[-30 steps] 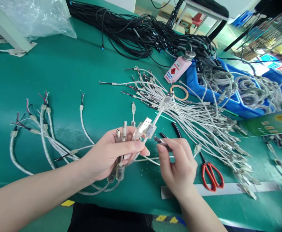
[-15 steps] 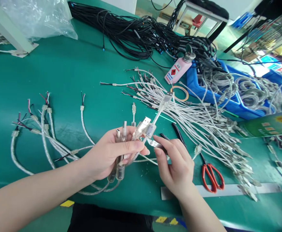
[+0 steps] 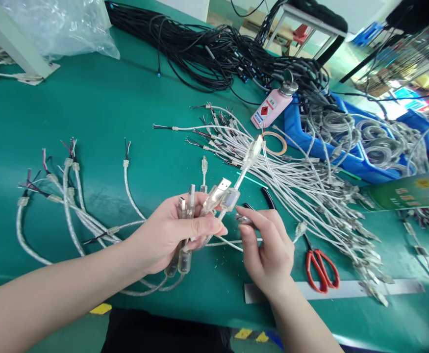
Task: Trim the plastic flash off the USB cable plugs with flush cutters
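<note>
My left hand (image 3: pixel 185 228) is closed around several clear-jacketed USB cables near their plugs. One USB plug (image 3: pixel 221 189) shows bare metal above the fingers, and another cable's plug (image 3: pixel 253 152) points up and away past a clear molded bead (image 3: pixel 230 200). Just right of the bead, my right hand (image 3: pixel 267 240) pinches a small shiny metal tool (image 3: pixel 244 219), mostly hidden by the fingers. The cables' stripped ends (image 3: pixel 70 147) fan out on the green table at the left. Black tool handles (image 3: pixel 269 198) lie behind my right hand.
A pile of white cables (image 3: pixel 295 196) spreads at the right. Red-handled scissors (image 3: pixel 321 269) rest across a metal ruler (image 3: pixel 368 289). Farther back are a pink bottle (image 3: pixel 273 105), a tape ring (image 3: pixel 278 142), blue bins (image 3: pixel 295 130) of coiled cables and black cables (image 3: pixel 199 54). A green can (image 3: pixel 405 191) lies right.
The metal tool in my right hand has turned and drawn slightly right, away from the bead, so less of it shows. The upper USB plug has rotated a little; my left hand keeps its hold.
</note>
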Demonstrator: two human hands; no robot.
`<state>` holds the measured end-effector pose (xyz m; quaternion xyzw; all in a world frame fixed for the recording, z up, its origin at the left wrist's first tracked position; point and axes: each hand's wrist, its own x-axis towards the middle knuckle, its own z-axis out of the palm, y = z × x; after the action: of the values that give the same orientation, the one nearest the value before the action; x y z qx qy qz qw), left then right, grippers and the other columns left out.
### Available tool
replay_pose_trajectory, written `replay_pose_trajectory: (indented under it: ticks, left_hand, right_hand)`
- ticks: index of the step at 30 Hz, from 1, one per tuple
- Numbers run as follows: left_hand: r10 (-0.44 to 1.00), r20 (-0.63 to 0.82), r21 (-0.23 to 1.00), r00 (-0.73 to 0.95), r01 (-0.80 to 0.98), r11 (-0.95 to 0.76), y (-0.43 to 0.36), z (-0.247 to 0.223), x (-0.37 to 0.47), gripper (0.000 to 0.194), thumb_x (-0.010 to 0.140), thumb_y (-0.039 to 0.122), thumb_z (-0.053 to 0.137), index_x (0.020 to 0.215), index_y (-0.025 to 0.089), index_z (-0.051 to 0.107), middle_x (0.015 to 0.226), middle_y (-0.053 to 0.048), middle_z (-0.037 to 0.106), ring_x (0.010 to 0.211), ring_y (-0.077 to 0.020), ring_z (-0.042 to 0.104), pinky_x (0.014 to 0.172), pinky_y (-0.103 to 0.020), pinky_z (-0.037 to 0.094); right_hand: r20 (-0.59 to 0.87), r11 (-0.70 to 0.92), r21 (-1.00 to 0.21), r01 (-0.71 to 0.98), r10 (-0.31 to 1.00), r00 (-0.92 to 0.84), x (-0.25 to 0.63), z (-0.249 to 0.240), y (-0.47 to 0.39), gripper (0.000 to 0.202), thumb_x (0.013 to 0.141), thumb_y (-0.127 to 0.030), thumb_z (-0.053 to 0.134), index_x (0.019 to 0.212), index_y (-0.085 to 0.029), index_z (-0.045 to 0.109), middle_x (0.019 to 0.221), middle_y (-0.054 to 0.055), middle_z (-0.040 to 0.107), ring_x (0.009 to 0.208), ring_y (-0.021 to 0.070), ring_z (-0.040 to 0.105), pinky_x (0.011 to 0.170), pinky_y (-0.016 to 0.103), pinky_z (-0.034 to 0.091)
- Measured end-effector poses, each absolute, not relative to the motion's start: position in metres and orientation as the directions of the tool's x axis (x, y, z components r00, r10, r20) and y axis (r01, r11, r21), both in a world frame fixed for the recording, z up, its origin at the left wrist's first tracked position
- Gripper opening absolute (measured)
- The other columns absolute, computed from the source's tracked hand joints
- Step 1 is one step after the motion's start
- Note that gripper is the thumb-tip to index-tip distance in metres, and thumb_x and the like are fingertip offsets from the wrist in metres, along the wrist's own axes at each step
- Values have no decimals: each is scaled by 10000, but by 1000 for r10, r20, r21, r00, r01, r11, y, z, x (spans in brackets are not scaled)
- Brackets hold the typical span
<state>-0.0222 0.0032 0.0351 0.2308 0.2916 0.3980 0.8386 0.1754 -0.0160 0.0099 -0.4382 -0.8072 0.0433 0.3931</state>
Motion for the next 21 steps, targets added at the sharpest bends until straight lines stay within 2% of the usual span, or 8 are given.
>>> replay_pose_trajectory:
  ticks: [4,9,16,21]
  left_hand:
    - [789,-316,610,527,-524,594,2,34,-23,168,734,211,845,763,138,695,674,-32,699,435,-28,443,428,-144,325]
    - [788,-315,610,529,-524,595,2,33,-22,200,727,231,851,794,126,694,683,-37,704,438,-30,440,431,-152,324]
    - [780,-328,607,532,-514,606,2,36,-22,228,720,235,854,785,129,662,672,-39,699,443,-38,429,436,-161,311]
    - [766,-347,596,541,-504,626,1,36,-20,242,723,230,845,772,125,633,674,-44,699,435,-35,416,431,-165,288]
  right_hand:
    - [549,624,-473,622,761,-345,175,12,-18,242,962,-120,510,1190,-134,590,844,52,581,757,157,538,676,297,454]
    - [507,632,-490,600,767,-394,173,11,-16,225,979,-142,486,1184,-118,575,827,54,558,722,156,502,645,297,433]
    - [540,607,-449,656,769,-342,169,10,-18,196,978,-146,496,1157,-150,574,836,61,590,753,180,538,670,312,457]
    - [581,546,-444,710,779,-236,170,9,-18,99,953,-127,533,1028,-175,575,834,58,618,756,183,569,672,310,463]
